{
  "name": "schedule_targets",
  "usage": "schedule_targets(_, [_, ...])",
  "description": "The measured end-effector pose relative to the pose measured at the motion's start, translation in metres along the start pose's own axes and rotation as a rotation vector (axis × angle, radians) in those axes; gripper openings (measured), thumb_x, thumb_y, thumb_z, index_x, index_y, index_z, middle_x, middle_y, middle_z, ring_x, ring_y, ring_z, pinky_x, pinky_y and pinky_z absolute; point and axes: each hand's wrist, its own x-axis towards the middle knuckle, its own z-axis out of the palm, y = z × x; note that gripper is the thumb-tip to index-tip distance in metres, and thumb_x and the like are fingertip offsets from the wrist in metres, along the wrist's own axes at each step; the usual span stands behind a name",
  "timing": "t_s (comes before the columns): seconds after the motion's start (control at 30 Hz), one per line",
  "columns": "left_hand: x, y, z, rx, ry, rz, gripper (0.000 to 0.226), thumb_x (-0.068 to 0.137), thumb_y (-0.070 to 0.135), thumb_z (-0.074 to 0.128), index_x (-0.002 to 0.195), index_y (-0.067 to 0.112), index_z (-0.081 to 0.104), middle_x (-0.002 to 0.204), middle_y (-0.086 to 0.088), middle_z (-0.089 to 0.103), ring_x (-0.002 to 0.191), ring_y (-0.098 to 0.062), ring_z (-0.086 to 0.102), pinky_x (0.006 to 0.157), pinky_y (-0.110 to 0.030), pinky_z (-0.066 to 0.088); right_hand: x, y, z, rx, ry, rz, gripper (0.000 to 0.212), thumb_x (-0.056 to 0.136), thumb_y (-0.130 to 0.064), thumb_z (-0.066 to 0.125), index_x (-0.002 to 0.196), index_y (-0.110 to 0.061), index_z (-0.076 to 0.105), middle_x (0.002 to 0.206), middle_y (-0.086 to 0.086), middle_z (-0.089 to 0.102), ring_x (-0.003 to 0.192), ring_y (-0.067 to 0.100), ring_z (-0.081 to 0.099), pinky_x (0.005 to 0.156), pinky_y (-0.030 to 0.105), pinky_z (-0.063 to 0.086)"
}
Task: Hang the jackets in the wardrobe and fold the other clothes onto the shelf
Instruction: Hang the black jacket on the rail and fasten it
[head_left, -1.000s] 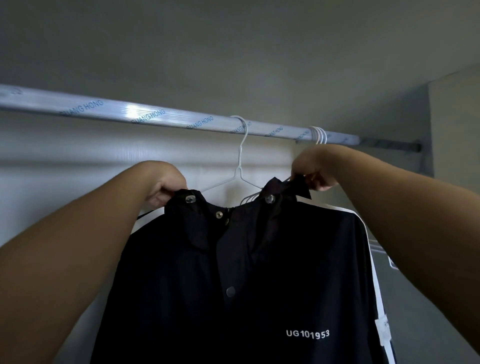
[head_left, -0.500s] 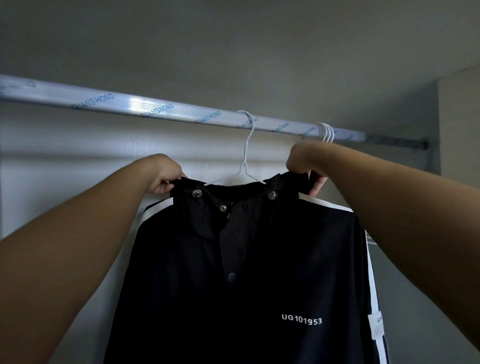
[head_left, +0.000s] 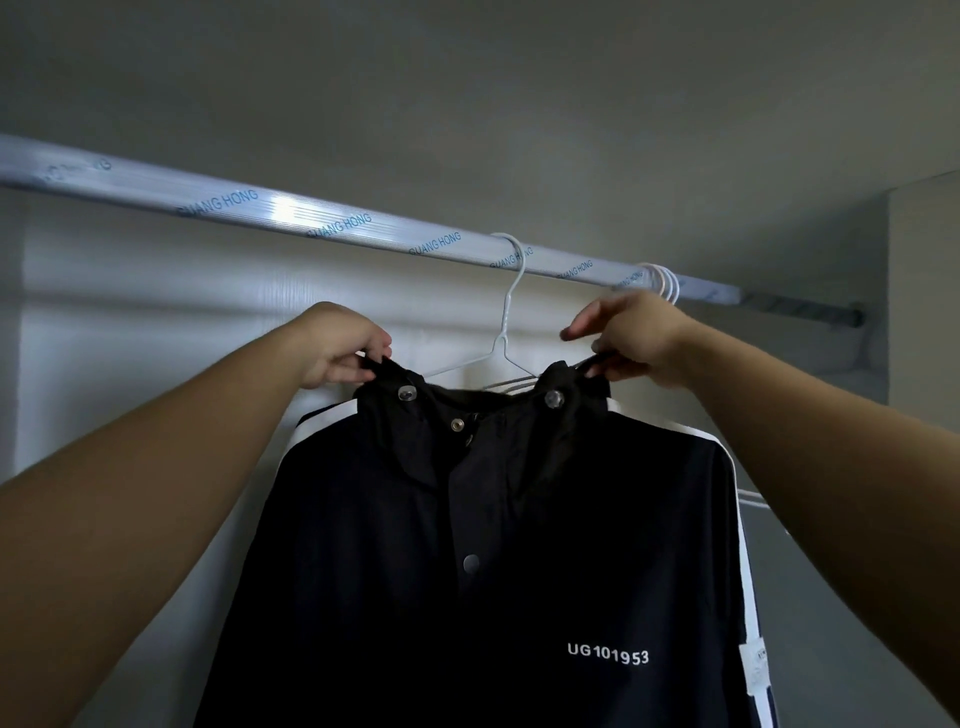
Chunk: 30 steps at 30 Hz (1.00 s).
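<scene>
Both grips are pinching collar corners of black jacket (head_left: 493, 545): left grip (head_left: 337, 345) L, right grip (head_left: 631, 335) R. It's hanging on wire hanger (head_left: 506, 312) on wardrobe rail (head_left: 285, 210); spare hangers (head_left: 662, 278) just R, open rail stretching L.

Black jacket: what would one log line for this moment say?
step: hanging | black jacket: on white hanger, hooked over rail | left hand: grips collar | right hand: pinches collar

Rail (head_left: 311, 221) with jacket hanger (head_left: 511, 296), spare hangers (head_left: 664, 278)
</scene>
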Motion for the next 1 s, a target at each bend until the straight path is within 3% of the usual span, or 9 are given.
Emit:
schedule_targets(0.07, [-0.008, -0.003, -0.002, 0.1, -0.1, 0.087, 0.033, 0.08, -0.013, 0.06, 0.087, 0.014, 0.078, 0.103, -0.006, 0.076, 0.089, -0.019, 0.072, 0.06, -0.026, 0.059, -0.007, 0.009, 0.001, 0.064, -0.118, -0.036, 0.061, 0.085, 0.015, 0.026, 0.077, -0.019, 0.077, 0.114, 0.009, 0.073, 0.067, 0.024, 0.075, 0.053, 0.025, 0.056])
schedule_targets(0.13, [-0.02, -0.005, -0.005, 0.215, -0.194, 0.228, 0.041, 0.08, -0.014, 0.055, 0.084, 0.017, 0.081, 0.105, -0.003, 0.077, 0.099, -0.018, 0.072, 0.08, -0.035, 0.061, -0.014, 0.016, 0.001, 0.151, -0.227, -0.062, 0.06, 0.076, 0.018, 0.03, 0.075, -0.016, 0.079, 0.109, 0.014, 0.075, 0.072, 0.024, 0.071, 0.061, 0.027, 0.055])
schedule_targets(0.2, [-0.035, -0.007, -0.009, 0.202, -0.322, 0.331, 0.043, 0.07, -0.009, 0.049, 0.084, 0.015, 0.082, 0.106, -0.005, 0.077, 0.109, -0.023, 0.07, 0.097, -0.043, 0.051, -0.019, 0.022, 0.001, 0.246, -0.341, -0.087, 0.057, 0.066, 0.018, 0.035, 0.083, -0.012, 0.08, 0.104, 0.017, 0.075, 0.081, 0.026, 0.07, 0.066, 0.026, 0.054])
schedule_targets(0.3, [-0.047, -0.014, -0.017, 0.087, -0.51, 0.337, 0.051, 0.054, 0.001, 0.048, 0.094, 0.002, 0.078, 0.113, -0.023, 0.072, 0.117, -0.035, 0.063, 0.102, -0.046, 0.041, -0.026, 0.029, -0.002, 0.251, -0.429, -0.148, 0.051, 0.073, 0.021, 0.047, 0.097, -0.009, 0.08, 0.103, 0.013, 0.076, 0.088, 0.017, 0.072, 0.07, 0.018, 0.054])
schedule_targets(0.43, [-0.051, -0.016, -0.017, 0.074, -0.542, 0.316, 0.049, 0.056, -0.002, 0.054, 0.098, 0.005, 0.078, 0.109, -0.023, 0.072, 0.106, -0.03, 0.064, 0.096, -0.035, 0.045, -0.026, 0.029, -0.002, 0.285, -0.384, -0.214, 0.035, 0.082, 0.016, 0.063, 0.099, -0.009, 0.08, 0.1, 0.01, 0.077, 0.09, 0.016, 0.073, 0.077, 0.019, 0.056])
schedule_targets(0.53, [-0.051, -0.01, -0.015, 0.079, -0.52, 0.341, 0.041, 0.06, 0.002, 0.057, 0.096, 0.002, 0.077, 0.107, -0.029, 0.07, 0.103, -0.033, 0.06, 0.097, -0.043, 0.038, -0.024, 0.021, -0.005, 0.273, -0.334, -0.23, 0.025, 0.075, -0.001, 0.075, 0.096, -0.013, 0.082, 0.096, 0.01, 0.076, 0.09, 0.019, 0.068, 0.084, 0.026, 0.056])
schedule_targets(0.73, [-0.051, 0.006, -0.009, 0.21, -0.433, 0.437, 0.019, 0.064, 0.012, 0.071, 0.079, 0.013, 0.082, 0.096, -0.024, 0.074, 0.09, -0.027, 0.064, 0.09, -0.041, 0.041, -0.021, -0.011, 0.012, 0.077, -0.171, -0.244, 0.008, 0.061, -0.026, 0.066, 0.061, -0.018, 0.069, 0.069, 0.001, 0.06, 0.069, 0.016, 0.052, 0.064, 0.03, 0.04])
schedule_targets(0.9, [-0.047, 0.015, 0.002, 0.224, -0.411, 0.543, 0.014, 0.069, 0.016, 0.071, 0.078, 0.02, 0.082, 0.081, -0.004, 0.076, 0.08, -0.011, 0.069, 0.084, -0.026, 0.048, -0.012, -0.019, 0.028, 0.022, -0.106, -0.303, 0.023, 0.071, -0.025, 0.071, 0.049, -0.025, 0.066, 0.054, -0.014, 0.052, 0.056, 0.008, 0.047, 0.062, 0.027, 0.036])
schedule_targets(1.0, [-0.044, 0.015, 0.005, 0.281, -0.418, 0.565, 0.016, 0.077, 0.01, 0.07, 0.078, 0.021, 0.081, 0.082, -0.002, 0.076, 0.081, -0.009, 0.069, 0.083, -0.026, 0.048, -0.009, -0.013, 0.027, -0.124, -0.057, -0.257, 0.031, 0.069, -0.042, 0.069, 0.051, -0.02, 0.059, 0.054, -0.011, 0.046, 0.055, 0.011, 0.042, 0.061, 0.031, 0.034])
